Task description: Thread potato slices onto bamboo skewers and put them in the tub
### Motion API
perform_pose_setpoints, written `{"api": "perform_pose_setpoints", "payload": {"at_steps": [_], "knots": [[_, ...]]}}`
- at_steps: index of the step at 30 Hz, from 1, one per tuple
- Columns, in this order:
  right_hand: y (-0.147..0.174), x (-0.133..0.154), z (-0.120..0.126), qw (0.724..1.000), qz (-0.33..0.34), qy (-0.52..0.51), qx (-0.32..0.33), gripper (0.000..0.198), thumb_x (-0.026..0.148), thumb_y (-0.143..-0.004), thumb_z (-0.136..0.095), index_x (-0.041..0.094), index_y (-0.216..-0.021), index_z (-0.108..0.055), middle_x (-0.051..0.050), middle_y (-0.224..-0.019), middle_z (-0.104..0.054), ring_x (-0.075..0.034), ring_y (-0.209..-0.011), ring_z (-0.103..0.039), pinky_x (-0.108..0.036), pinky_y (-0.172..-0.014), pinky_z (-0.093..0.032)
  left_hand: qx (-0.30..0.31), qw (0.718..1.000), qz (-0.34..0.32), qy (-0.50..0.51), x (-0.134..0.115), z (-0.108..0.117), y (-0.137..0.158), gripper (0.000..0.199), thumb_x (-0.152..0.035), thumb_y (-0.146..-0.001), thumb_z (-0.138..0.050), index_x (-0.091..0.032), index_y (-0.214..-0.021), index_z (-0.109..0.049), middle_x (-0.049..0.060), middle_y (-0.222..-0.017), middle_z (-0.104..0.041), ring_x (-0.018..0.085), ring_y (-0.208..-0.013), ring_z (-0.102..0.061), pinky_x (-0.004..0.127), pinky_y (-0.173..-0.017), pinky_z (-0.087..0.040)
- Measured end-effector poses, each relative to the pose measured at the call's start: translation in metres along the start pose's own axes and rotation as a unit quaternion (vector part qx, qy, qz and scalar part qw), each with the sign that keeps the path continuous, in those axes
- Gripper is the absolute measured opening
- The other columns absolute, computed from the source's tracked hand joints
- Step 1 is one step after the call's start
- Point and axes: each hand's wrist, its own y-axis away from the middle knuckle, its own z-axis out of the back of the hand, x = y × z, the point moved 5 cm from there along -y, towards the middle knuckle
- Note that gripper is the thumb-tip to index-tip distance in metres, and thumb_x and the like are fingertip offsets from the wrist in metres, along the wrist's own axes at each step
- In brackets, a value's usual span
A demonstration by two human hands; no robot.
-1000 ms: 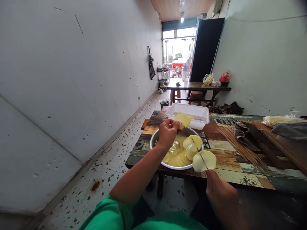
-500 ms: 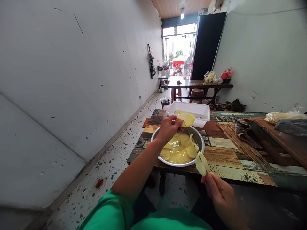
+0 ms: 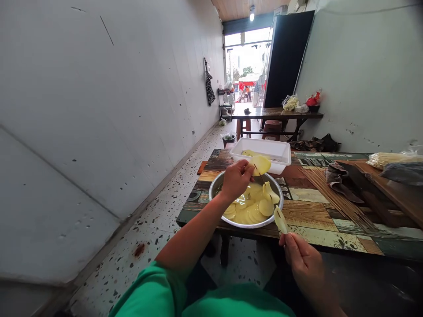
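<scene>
Above a metal bowl of water and pale yellow potato slices, my left hand is closed on a potato slice at the far end of a thin skewer. Another slice, curled, is threaded midway along that skewer. My right hand, at the bowl's near right, is closed round the skewer's lower end, with a slice just above its fingertips. The part of the skewer inside the right hand is hidden.
Behind the bowl stands a white plastic tub with some slices inside. Bare skewers lie in a bundle to the right, beside a crumpled brown cloth and a wooden board. A second table stands farther back.
The middle slice has bent into a curl, and the slice near my right hand has turned more edge-on. My left hand has shifted slightly right; both hands keep their grip.
</scene>
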Motion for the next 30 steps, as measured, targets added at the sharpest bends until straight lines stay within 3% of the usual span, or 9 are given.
{"api": "perform_pose_setpoints", "payload": {"at_steps": [2, 6, 13, 17, 21, 24, 26, 29, 30], "knots": [[0.0, 0.014, 0.0, 0.991, 0.106, 0.081, -0.027, 0.036, 0.039, -0.1, -0.044, 0.019, -0.075, -0.062, 0.001, -0.059, -0.057, -0.01, -0.047, -0.051, -0.021, -0.047, -0.039, 0.014, 1.0, 0.001, -0.002, 0.002, -0.003, 0.002, 0.016, -0.024, -0.081, -0.062, -0.018, -0.069, -0.054, -0.006, -0.054, -0.054, 0.009, -0.049, -0.058, 0.02, -0.051, -0.04], [-0.002, 0.038, 0.001, 0.927, 0.283, 0.223, -0.107, 0.031, 0.027, -0.101, -0.044, 0.016, -0.079, -0.063, 0.001, -0.054, -0.06, -0.01, -0.04, -0.054, -0.021, -0.044, -0.038, 0.054, 0.997, 0.044, 0.033, 0.005, -0.01, 0.006, 0.018, -0.026, -0.079, -0.065, -0.018, -0.068, -0.054, -0.005, -0.052, -0.055, 0.009, -0.048, -0.054, 0.02, -0.05, -0.039], [-0.018, 0.036, 0.013, 0.867, 0.354, 0.316, -0.152, 0.027, 0.024, -0.101, -0.046, 0.011, -0.088, -0.065, 0.0, -0.054, -0.061, -0.01, -0.041, -0.054, -0.023, -0.046, -0.037, 0.029, 0.986, 0.08, 0.142, 0.001, -0.004, 0.007, 0.034, -0.048, -0.073, -0.072, -0.016, -0.08, -0.063, -0.002, -0.062, -0.064, 0.011, -0.053, -0.058, 0.023, -0.054, -0.045], [-0.018, 0.033, 0.015, 0.835, 0.387, 0.358, -0.158, 0.024, 0.022, -0.1, -0.05, 0.012, -0.085, -0.067, 0.005, -0.048, -0.049, -0.01, -0.038, -0.043, -0.026, -0.044, -0.029, 0.046, 0.989, 0.102, 0.094, -0.008, 0.005, 0.006, 0.042, -0.054, -0.069, -0.076, -0.014, -0.075, -0.066, 0.001, -0.063, -0.064, 0.01, -0.052, -0.056, 0.023, -0.052, -0.043], [-0.015, 0.032, 0.012, 0.827, 0.393, 0.371, -0.153, 0.021, 0.018, -0.097, -0.053, 0.014, -0.082, -0.068, 0.005, -0.047, -0.045, -0.009, -0.04, -0.039, -0.027, -0.046, -0.026, 0.076, 0.99, 0.116, 0.036, -0.01, 0.01, 0.004, 0.038, -0.041, -0.057, -0.088, -0.014, -0.075, -0.067, 0.001, -0.068, -0.065, 0.01, -0.059, -0.057, 0.022, -0.056, -0.045], [-0.016, 0.031, 0.01, 0.838, 0.375, 0.368, -0.145, 0.022, 0.018, -0.095, -0.054, 0.016, -0.08, -0.069, 0.004, -0.045, -0.045, -0.01, -0.041, -0.038, -0.028, -0.048, -0.025, 0.067, 0.982, 0.162, 0.073, -0.004, 0.01, 0.004, 0.04, -0.034, -0.054, -0.09, -0.013, -0.08, -0.067, 0.003, -0.074, -0.066, 0.012, -0.063, -0.06, 0.024, -0.057, -0.049], [-0.019, 0.03, 0.009, 0.88, 0.329, 0.319, -0.124, 0.025, 0.024, -0.094, -0.053, 0.018, -0.078, -0.071, 0.002, -0.046, -0.048, -0.011, -0.043, -0.039, -0.028, -0.048, -0.026, 0.055, 0.969, 0.198, 0.134, -0.002, 0.008, 0.005, 0.042, -0.032, -0.055, -0.09, -0.013, -0.084, -0.066, 0.004, -0.078, -0.067, 0.012, -0.064, -0.062, 0.024, -0.057, -0.05], [-0.028, 0.015, 0.005, 0.982, 0.145, 0.124, -0.009, 0.033, 0.041, -0.095, -0.05, 0.019, -0.084, -0.072, 0.001, -0.052, -0.048, -0.012, -0.047, -0.042, -0.026, -0.047, -0.03, 0.094, 0.947, 0.228, 0.207, -0.004, 0.002, 0.007, 0.046, -0.03, -0.055, -0.09, -0.014, -0.09, -0.066, 0.006, -0.085, -0.069, 0.014, -0.068, -0.066, 0.024, -0.059, -0.051], [-0.029, 0.008, 0.001, 0.996, 0.065, 0.037, 0.048, 0.037, 0.047, -0.095, -0.049, 0.018, -0.089, -0.072, 0.002, -0.054, -0.046, -0.012, -0.048, -0.041, -0.026, -0.047, -0.03, 0.111, 0.941, 0.227, 0.224, -0.007, 0.001, 0.007, 0.047, -0.03, -0.055, -0.09, -0.014, -0.091, -0.065, 0.006, -0.086, -0.069, 0.015, -0.071, -0.067, 0.024, -0.061, -0.052]]}}
